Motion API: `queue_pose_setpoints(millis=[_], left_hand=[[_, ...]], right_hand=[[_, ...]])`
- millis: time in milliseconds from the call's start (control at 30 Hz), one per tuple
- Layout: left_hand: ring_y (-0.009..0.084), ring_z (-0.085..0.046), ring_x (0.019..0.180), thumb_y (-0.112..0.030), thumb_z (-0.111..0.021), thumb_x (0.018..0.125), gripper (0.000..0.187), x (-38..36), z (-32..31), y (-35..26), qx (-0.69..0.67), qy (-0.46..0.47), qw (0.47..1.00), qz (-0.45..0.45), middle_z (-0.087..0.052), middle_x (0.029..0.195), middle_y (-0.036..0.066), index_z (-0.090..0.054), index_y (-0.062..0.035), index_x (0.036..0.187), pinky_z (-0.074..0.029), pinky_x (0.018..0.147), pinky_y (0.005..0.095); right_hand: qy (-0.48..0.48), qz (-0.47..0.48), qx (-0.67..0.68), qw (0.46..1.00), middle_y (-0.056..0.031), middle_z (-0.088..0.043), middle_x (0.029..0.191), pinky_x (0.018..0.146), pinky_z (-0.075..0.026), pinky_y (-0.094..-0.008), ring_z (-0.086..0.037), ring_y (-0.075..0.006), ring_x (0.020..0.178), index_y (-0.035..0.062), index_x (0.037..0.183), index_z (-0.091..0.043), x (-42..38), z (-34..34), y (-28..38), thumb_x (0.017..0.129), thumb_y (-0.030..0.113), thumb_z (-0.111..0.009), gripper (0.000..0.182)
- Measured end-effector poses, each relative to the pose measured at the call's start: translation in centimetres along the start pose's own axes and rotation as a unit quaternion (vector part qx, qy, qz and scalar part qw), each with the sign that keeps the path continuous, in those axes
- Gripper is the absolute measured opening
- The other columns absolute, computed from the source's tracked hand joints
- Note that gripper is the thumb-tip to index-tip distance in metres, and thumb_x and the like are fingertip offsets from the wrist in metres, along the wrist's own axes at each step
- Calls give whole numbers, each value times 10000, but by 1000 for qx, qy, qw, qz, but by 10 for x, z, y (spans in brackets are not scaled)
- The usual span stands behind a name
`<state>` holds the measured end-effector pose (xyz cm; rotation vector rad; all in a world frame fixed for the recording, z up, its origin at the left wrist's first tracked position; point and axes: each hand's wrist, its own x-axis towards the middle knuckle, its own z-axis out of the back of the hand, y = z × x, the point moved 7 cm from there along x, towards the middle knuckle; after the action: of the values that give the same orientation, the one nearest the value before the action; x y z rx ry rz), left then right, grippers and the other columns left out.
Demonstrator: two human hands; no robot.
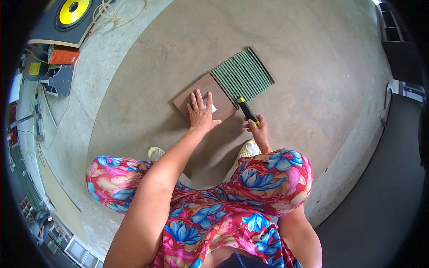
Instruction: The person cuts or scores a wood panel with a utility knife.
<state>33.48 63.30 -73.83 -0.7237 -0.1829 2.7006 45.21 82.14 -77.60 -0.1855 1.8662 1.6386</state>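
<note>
At the far left, a dark cut-out panel point(58, 80) stood below an orange box point(64, 55), and above them was a dark board with a yellow speaker cone point(73, 12). A pale cord point(111, 17) lay loosely coiled just right of the cone. Further right, on the bare brownish floor point(147, 89), a cream shoe point(155, 153) showed below the person's left forearm. The left hand point(202, 116) lay palm down on a flat brown board point(183, 103), its fingers extended and somewhat spread, pressing on the surface without gripping anything. A small white patch point(212, 108) showed beside them, partly covered. Against the board's right edge lay a green ribbed panel point(243, 73), also flat on the floor, with a dark strip along its far right edge. The right hand point(259, 130) had its fingers closed around the lower end of a black-and-yellow tool point(248, 111), whose yellow tip was at the panel's near corner; whether it touched could not be told. A large dark grey surface point(380, 187) filled the right side.
</note>
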Motion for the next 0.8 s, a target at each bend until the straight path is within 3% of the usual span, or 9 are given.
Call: queue_pose_setpoints(millis=[67, 267, 367, 467, 567, 667, 800], left_hand=[[417, -9, 1289, -419, -746, 585, 1065, 0, -1, -1, 0, 2, 1000, -1, 17, 1393, 248, -78, -143, 1368, -183, 993, 553], [422, -7, 1287, -416, -747, 587, 1064, 1, 1, -1, 1, 8, 1000, 4, 20, 1390, 253, -77, -147, 1368, -196, 981, 568], [423, -5, 1286, -410, -748, 587, 1059, 2, -1, 0, -2, 4, 1000, 3, 24, 1389, 254, -83, -148, 1368, -195, 980, 571], [422, 0, 1286, -409, -750, 585, 1058, 2, -1, 0, -3, 6, 1000, 4, 31, 1389, 252, -88, -147, 1367, -190, 982, 571], [420, 7, 1287, -411, -751, 583, 1061, 2, 0, -1, -1, 9, 1000, 7, 37, 1390, 250, -86, -148, 1366, -184, 985, 570], [419, 11, 1287, -412, -752, 582, 1066, 1, -1, -2, -1, 11, 1000, 6, 40, 1390, 248, -81, -150, 1367, -179, 987, 569], [418, 13, 1287, -409, -753, 583, 1068, 3, 0, -2, -1, 19, 1000, 11, 40, 1390, 247, -76, -152, 1368, -180, 987, 568]], right_hand=[[-2, 35, -67, 997, -148, -600, 904, 606, -466, -269, -610, -176, 747, -3, 1099, -403, -5, -3, 5, 825, 87, -510, 307], [-15, 76, -339, 937, -240, -549, 874, 714, -436, -411, -560, -372, 805, 89, 1216, -451, -1, 6, -3, 802, 228, -540, 446], [-54, 56, -413, 907, -251, -545, 907, 750, -426, -420, -536, -391, 859, 65, 1212, -446, -16, -2, 31, 805, 263, -530, 461], [-69, 69, -379, 920, -250, -559, 882, 741, -432, -414, -553, -368, 866, 35, 1169, -466, -10, 2, 17, 779, 279, -568, 472], [8, -4, -361, 932, -237, -584, 823, 707, -443, -410, -571, -373, 817, 8, 1125, -473, -7, 0, 12, 754, 288, -604, 483], [0, -56, -273, 960, -201, -604, 751, 664, -454, -399, -588, -369, 755, 32, 1087, -496, -11, 1, 16, 735, 271, -628, 445], [-52, 6, -374, 926, -171, -607, 738, 633, -461, -395, -591, -350, 719, 128, 1115, -511, -11, 10, 17, 743, 211, -613, 395]])
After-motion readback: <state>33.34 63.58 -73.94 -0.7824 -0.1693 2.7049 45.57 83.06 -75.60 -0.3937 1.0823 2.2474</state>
